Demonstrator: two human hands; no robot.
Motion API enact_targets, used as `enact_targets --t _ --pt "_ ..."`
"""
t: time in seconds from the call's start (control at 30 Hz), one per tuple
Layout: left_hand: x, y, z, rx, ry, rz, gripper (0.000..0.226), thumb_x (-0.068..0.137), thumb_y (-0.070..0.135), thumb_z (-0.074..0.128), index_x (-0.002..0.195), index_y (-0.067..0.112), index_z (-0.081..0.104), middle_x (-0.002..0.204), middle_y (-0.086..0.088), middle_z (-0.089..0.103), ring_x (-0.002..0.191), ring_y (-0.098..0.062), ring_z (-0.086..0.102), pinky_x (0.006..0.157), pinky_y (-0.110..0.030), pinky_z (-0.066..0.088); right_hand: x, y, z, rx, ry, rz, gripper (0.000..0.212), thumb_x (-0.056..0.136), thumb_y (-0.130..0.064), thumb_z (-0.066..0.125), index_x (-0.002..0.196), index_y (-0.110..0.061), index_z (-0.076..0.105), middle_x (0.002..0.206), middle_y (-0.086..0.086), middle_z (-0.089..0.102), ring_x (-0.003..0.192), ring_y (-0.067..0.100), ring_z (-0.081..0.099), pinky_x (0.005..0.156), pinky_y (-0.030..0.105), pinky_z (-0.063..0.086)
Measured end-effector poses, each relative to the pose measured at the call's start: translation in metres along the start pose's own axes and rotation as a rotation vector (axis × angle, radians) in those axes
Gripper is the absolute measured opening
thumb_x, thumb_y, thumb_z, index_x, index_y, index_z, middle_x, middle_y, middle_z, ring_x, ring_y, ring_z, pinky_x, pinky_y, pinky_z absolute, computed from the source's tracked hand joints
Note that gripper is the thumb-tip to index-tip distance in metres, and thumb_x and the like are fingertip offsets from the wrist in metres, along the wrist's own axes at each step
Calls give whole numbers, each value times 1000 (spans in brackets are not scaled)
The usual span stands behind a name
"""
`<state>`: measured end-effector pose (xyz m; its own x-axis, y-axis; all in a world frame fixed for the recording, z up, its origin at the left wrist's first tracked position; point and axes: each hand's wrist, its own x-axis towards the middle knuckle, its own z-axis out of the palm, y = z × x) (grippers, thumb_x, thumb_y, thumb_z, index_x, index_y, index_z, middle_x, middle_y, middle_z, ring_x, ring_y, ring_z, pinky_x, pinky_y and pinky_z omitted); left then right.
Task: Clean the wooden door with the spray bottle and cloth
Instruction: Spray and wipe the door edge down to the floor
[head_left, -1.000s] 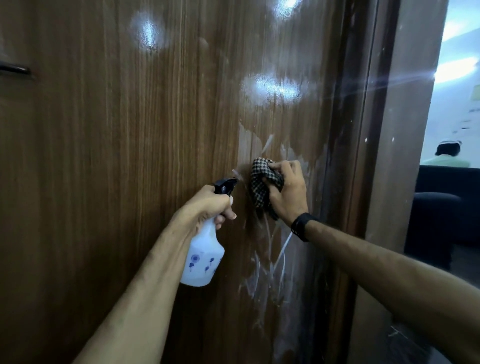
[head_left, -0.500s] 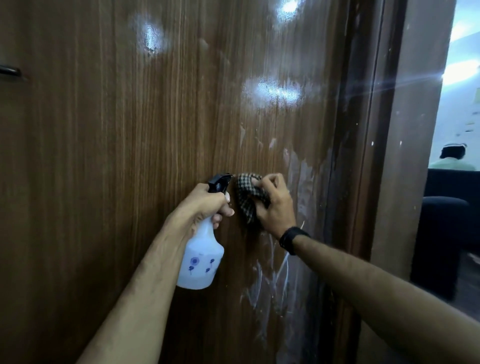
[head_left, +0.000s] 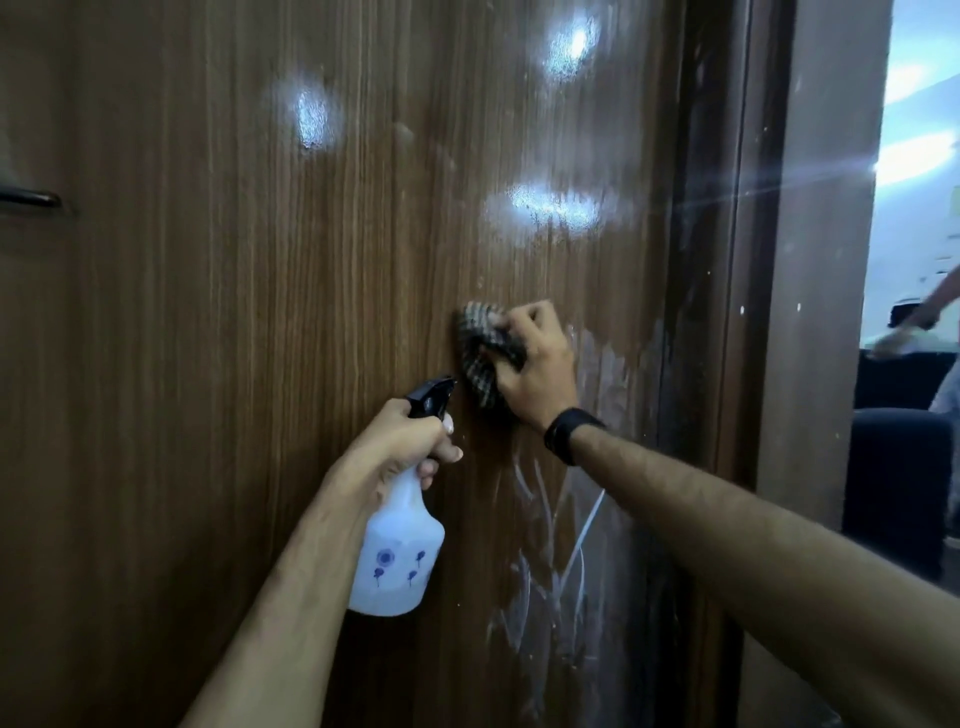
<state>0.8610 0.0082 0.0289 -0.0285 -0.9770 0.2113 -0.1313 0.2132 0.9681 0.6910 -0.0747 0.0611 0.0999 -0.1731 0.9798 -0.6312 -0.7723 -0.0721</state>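
Wooden door (head_left: 260, 364) fills the view; the right hand (head_left: 537, 371) grips a checked cloth (head_left: 483, 353) against it, while at seven o'clock of the cloth the left hand (head_left: 400, 441) curls round the spray bottle (head_left: 397, 561)

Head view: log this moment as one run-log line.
step: wiping | right hand: presses checked cloth on wooden door | left hand: grips spray bottle | white streaks: below cloth
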Motion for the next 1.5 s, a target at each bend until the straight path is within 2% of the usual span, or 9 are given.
enact_targets --t 0.2,0.3,0.4,0.47,0.57,0.87,1.1,1.37,1.5 --pt "-2 -6 2 97 -48 -38 27 85 -13 57 86 13 55 62 -3 54 39 -8 40 42 -24 38 -92 25 2 -40 -161 -21 32 83 -1 64 112 -12 58 112 0 44 92 10 46 74 25 50" --pt "-4 -8 6 134 -81 -41 26 86 -12 58 84 14 56 63 -2 53 41 -8 41 43 -24 39 -98 39 -17 -68 -204 69 28 86 -1 64 110 -13 58 112 -3 44 95 10 47 81 18 45" --pt "-4 -9 10 183 -174 -56 24 85 -10 60 87 13 58 68 -5 58 43 -9 42 45 -24 41 -80 54 -41 -84 -19 254 25 85 1 66 107 -10 60 111 2 46 97 6 44 85 7 35" --pt "-3 -11 17 221 -239 -70 24 85 -12 59 85 12 57 67 -4 60 42 -9 41 45 -24 40 -65 69 -58 -143 138 355 23 83 -1 72 103 -9 62 105 5 48 93 10 45 81 11 33" --pt "5 -16 29 245 -273 -79 26 84 -13 59 82 13 55 71 -9 56 40 -10 39 46 -24 39 -61 85 -76 -197 153 438 21 83 -5 75 100 -9 63 100 3 46 88 15 49 80 16 35" --pt "23 -32 45 255 -297 -129 25 83 -14 60 82 11 54 72 -11 53 38 -10 40 47 -26 40 -63 83 -72 -148 18 376 21 86 -8 74 102 -13 61 104 0 47 95 15 51 86 24 41" --pt "30 -37 37 214 -276 -125 27 82 -15 58 79 12 53 72 -11 50 38 -10 38 46 -26 39 -90 66 -32 -104 54 388 20 89 -8 70 104 -8 57 107 0 43 91 4 41 73 9 33" --pt "31 -41 34 200 -272 -129 22 82 -13 62 89 7 56 80 -15 53 38 -10 40 44 -26 41 -164 63 -25 -109 -121 437 26 88 1 65 106 -15 53 113 -5 41 95 -4 39 83 2 36" --pt "31 -42 34 173 -276 -126 23 82 -12 62 92 9 56 73 -10 57 39 -9 41 43 -26 41 -90 67 -30 -47 41 465 22 91 -7 66 111 -9 56 114 2 44 98 7 43 80 7 32"
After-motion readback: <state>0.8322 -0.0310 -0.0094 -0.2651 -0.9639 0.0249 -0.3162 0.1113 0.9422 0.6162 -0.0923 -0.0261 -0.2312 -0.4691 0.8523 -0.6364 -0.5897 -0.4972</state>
